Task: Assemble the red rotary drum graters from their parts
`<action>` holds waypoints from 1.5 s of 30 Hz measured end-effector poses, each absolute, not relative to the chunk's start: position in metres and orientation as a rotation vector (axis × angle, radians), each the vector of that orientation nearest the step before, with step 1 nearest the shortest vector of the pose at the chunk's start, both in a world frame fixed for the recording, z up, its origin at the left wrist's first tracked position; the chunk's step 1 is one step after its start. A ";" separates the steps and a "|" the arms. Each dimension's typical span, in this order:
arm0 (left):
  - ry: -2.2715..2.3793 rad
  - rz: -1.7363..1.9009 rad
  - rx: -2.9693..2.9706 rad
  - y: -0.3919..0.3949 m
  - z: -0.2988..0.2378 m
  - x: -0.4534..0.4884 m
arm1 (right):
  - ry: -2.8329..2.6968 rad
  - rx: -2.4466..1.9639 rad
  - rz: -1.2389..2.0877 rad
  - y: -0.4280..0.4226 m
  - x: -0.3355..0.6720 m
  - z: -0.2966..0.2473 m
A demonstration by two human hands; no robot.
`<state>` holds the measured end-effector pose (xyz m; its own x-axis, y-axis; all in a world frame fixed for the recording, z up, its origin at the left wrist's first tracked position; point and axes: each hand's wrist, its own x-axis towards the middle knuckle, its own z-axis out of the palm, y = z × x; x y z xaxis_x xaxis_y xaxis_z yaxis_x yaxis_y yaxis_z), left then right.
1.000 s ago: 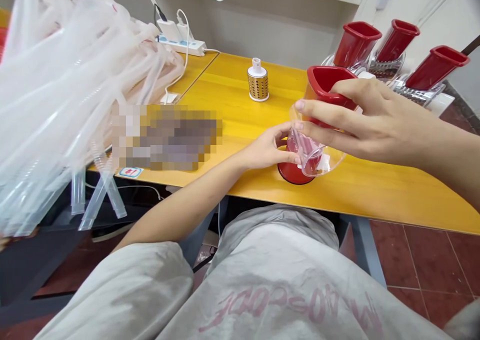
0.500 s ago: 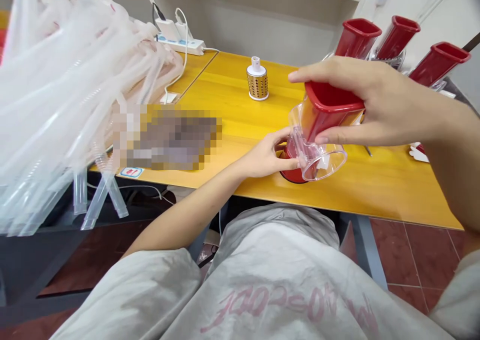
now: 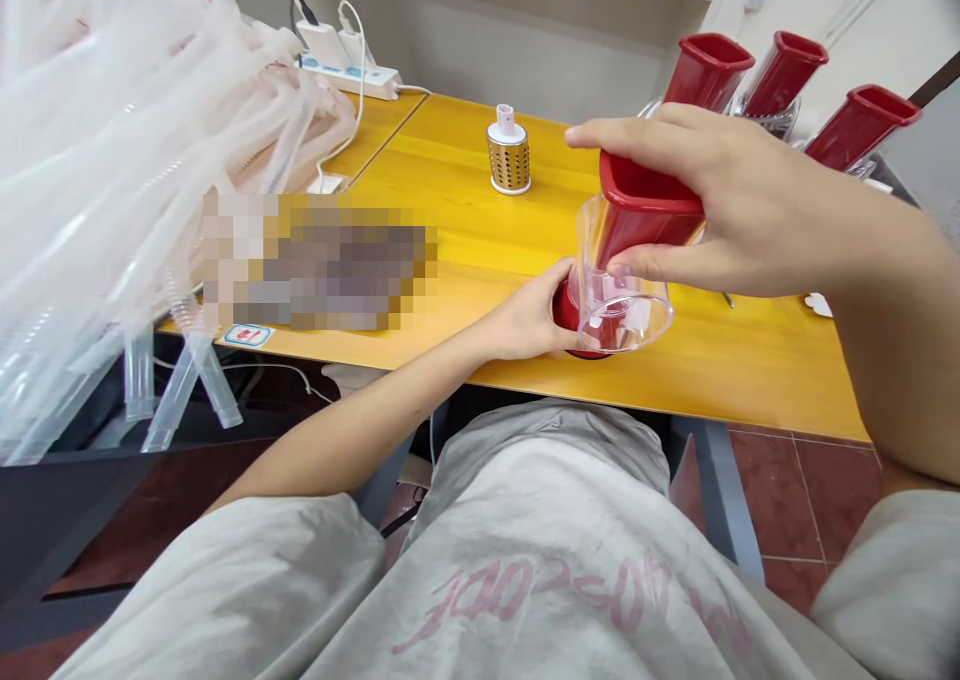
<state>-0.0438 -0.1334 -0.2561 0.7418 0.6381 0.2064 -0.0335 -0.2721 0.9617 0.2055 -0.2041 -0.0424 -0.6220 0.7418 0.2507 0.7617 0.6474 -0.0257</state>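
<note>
Since prev. frame: R hand (image 3: 712, 200) & clear cup (image 3: 619, 300) w/ red top (image 3: 645, 200) have shifted down-left; cup now nearer upright, closer to L hand (image 3: 521, 315).

R hand: clamped on cup, fingers over red top, thumb on clear wall.
L hand: curled round red base (image 3: 564, 312), fingertips at cup's near side; firmness of hold can't tell.
Cup: between hands, directly above red base, over yellow table (image 3: 720, 370); contact w/ base can't tell.
Ahead of R hand, left: gold drum (image 3: 508, 160) w/ white cap (image 3: 505, 120), on table.
Past R hand: 3 red-topped cups (image 3: 709, 72), far end.
Left of L hand: blurred patch (image 3: 322, 260), too pixelated to tell; clear tubes (image 3: 150, 160), big pile; power strip (image 3: 349, 76) behind.
</note>
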 end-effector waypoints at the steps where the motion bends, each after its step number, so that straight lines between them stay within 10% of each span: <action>1: 0.491 0.705 1.739 -0.134 -0.256 -0.044 | -2.622 -1.228 -0.138 -0.205 0.205 -0.043; 23: 0.609 0.831 1.799 -0.155 -0.248 -0.038 | -2.437 -1.348 -0.391 -0.225 0.182 -0.059; 38: 0.416 0.835 1.791 -0.139 -0.263 -0.038 | -2.772 -1.004 0.433 -0.162 0.212 -0.005; 45: 0.329 0.828 1.623 -0.131 -0.260 -0.039 | -2.995 -0.993 0.258 -0.161 0.217 0.002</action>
<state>-0.0386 -0.1306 -0.2597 0.7044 0.6287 0.3297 -0.2302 -0.2370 0.9438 0.2170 -0.1609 0.0024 -0.8030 0.5914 -0.0735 0.5953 0.7900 -0.1466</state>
